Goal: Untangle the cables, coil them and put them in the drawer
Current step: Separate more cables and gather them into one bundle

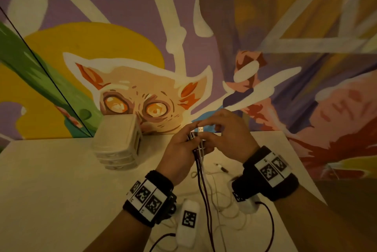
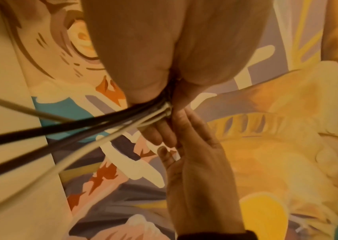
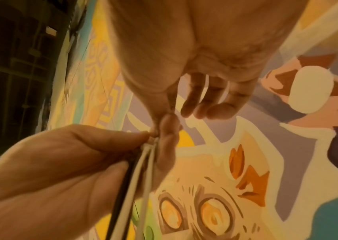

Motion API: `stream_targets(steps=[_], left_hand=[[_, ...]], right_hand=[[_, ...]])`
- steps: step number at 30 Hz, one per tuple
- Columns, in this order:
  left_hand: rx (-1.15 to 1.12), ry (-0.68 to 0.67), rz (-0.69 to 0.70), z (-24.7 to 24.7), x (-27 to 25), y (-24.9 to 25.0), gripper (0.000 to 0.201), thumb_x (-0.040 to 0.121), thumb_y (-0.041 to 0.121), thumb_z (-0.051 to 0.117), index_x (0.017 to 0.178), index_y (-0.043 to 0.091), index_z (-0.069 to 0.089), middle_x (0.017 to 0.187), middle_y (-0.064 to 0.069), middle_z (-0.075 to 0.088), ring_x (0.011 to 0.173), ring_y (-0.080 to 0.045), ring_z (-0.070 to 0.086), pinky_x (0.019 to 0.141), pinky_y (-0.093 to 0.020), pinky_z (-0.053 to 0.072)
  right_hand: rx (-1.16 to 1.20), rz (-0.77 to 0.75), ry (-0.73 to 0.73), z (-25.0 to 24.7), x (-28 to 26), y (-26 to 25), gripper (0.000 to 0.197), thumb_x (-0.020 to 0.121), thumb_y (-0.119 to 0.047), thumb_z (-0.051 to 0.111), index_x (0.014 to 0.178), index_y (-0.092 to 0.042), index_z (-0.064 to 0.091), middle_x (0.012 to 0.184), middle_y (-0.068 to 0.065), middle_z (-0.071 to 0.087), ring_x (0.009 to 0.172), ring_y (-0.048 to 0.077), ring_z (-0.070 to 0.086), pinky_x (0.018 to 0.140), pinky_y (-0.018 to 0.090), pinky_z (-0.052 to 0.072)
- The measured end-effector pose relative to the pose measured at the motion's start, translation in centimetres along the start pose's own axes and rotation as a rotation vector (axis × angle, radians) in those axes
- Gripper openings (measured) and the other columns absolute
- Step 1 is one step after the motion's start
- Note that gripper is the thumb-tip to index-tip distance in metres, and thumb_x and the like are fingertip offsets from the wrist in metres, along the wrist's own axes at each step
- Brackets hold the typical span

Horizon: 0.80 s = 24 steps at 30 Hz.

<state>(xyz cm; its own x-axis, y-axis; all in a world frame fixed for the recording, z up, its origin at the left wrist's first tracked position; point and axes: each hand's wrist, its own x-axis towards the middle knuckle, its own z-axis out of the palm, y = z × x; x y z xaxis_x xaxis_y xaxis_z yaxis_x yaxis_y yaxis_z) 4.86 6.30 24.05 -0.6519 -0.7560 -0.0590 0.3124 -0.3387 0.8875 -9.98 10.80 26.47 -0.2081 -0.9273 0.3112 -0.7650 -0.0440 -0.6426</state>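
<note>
Cables [image 1: 201,172]: smooth sheathing that looks like plastic or rubber, some dark with a slight sheen, some off-white and matt. White USB plug [image 1: 201,129]: plastic body, metal tip. Drawer unit [image 1: 119,143] at the table's back edge: pale translucent plastic, faintly glossy. Table [image 1: 51,190]: smooth, matt, light surface; material cannot be told. Wrist bands [image 1: 271,172]: black fabric, fuzzy, carrying smooth white printed marker plates. Wall mural [image 1: 142,92]: flat matt paint.
</note>
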Motion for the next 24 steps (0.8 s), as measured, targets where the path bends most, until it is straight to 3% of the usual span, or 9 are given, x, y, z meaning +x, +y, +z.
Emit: stream_targets(steps=[3, 5, 7, 10, 12, 15, 18, 21, 24], left_hand=[[-0.042, -0.002, 0.008, 0.6, 0.1, 0.3, 0.03, 0.099, 0.003, 0.04, 0.125, 0.007, 0.055, 0.101, -0.015, 0.069, 0.092, -0.032, 0.067, 0.083, -0.043, 0.056], [-0.081, 0.01, 0.028, 0.8, 0.1, 0.3, 0.022, 0.1, 0.004, 0.039, 0.117, 0.002, 0.053, 0.094, -0.011, 0.07, 0.088, -0.03, 0.067, 0.077, -0.041, 0.056], [-0.14, 0.061, 0.02, 0.6, 0.4, 0.5, 0.016, 0.1, 0.003, 0.038, 0.104, 0.006, 0.053, 0.082, -0.005, 0.067, 0.08, -0.027, 0.065, 0.071, -0.04, 0.054], [-0.288, 0.138, 0.022, -0.5, 0.9, 1.2, 0.017, 0.098, -0.002, 0.038, 0.095, 0.006, 0.053, 0.083, -0.011, 0.063, 0.077, -0.028, 0.068, 0.071, -0.039, 0.058], [-0.37, 0.174, 0.056, -1.5, 1.4, 2.3, 0.019, 0.097, -0.004, 0.038, 0.101, 0.006, 0.054, 0.08, -0.011, 0.06, 0.074, -0.026, 0.067, 0.071, -0.037, 0.058], [-0.44, 0.222, 0.117, -3.7, 2.1, 4.4, 0.028, 0.097, -0.002, 0.036, 0.109, 0.008, 0.059, 0.075, -0.006, 0.055, 0.063, -0.017, 0.056, 0.062, -0.028, 0.052], [-0.443, 0.291, 0.172, -6.5, 2.3, 6.5, 0.03, 0.095, -0.001, 0.035, 0.093, 0.012, 0.063, 0.071, -0.003, 0.052, 0.054, -0.012, 0.046, 0.051, -0.022, 0.041], [-0.285, 0.4, 0.255, -8.7, 2.3, 8.4, 0.02, 0.092, 0.004, 0.041, 0.086, 0.015, 0.056, 0.063, 0.001, 0.05, 0.046, -0.011, 0.038, 0.044, -0.021, 0.031], [0.243, 0.479, 0.396, -9.0, 1.8, 9.2, 0.013, 0.092, 0.012, 0.052, 0.083, 0.015, 0.061, 0.062, -0.001, 0.051, 0.045, -0.01, 0.038, 0.046, -0.024, 0.027]], right_hand=[[0.28, 0.114, 0.05, 1.0, -1.2, 0.7, 0.032, 0.084, -0.034, 0.068, 0.113, -0.027, 0.06, 0.095, -0.01, 0.058, 0.085, 0.007, 0.06, 0.073, 0.022, 0.052], [0.676, 0.276, -0.039, 1.9, -2.2, 0.8, 0.037, 0.087, -0.04, 0.061, 0.117, -0.02, 0.056, 0.097, -0.002, 0.066, 0.087, 0.015, 0.065, 0.078, 0.036, 0.054], [0.966, 0.368, -0.19, 3.0, -3.4, 1.2, 0.037, 0.09, -0.035, 0.058, 0.119, -0.011, 0.056, 0.098, 0.007, 0.07, 0.091, 0.023, 0.067, 0.082, 0.037, 0.053], [0.856, 0.296, -0.426, 4.1, -5.3, 1.6, 0.014, 0.092, -0.013, 0.059, 0.104, -0.007, 0.06, 0.08, 0.011, 0.07, 0.081, 0.027, 0.069, 0.079, 0.03, 0.053], [0.76, 0.286, -0.497, 4.9, -6.5, 2.2, 0.002, 0.092, -0.011, 0.06, 0.091, -0.01, 0.062, 0.075, 0.008, 0.068, 0.075, 0.025, 0.068, 0.073, 0.026, 0.052], [0.636, 0.337, -0.553, 5.2, -8.5, 4.0, 0.014, 0.092, -0.017, 0.061, 0.088, -0.004, 0.063, 0.072, 0.003, 0.069, 0.073, 0.019, 0.068, 0.073, 0.025, 0.052], [0.471, 0.377, -0.63, 4.5, -10.6, 6.0, 0.028, 0.091, -0.026, 0.062, 0.087, 0.001, 0.06, 0.075, 0.004, 0.072, 0.076, 0.019, 0.07, 0.074, 0.023, 0.05], [0.518, 0.403, -0.546, 2.8, -11.3, 6.6, 0.034, 0.09, -0.032, 0.062, 0.086, 0.002, 0.058, 0.069, 0.012, 0.064, 0.064, 0.023, 0.067, 0.068, 0.031, 0.052], [0.509, 0.347, -0.331, 0.1, -9.5, 5.0, 0.024, 0.093, -0.027, 0.058, 0.081, -0.007, 0.062, 0.058, 0.012, 0.054, 0.046, 0.017, 0.055, 0.056, 0.036, 0.047]])
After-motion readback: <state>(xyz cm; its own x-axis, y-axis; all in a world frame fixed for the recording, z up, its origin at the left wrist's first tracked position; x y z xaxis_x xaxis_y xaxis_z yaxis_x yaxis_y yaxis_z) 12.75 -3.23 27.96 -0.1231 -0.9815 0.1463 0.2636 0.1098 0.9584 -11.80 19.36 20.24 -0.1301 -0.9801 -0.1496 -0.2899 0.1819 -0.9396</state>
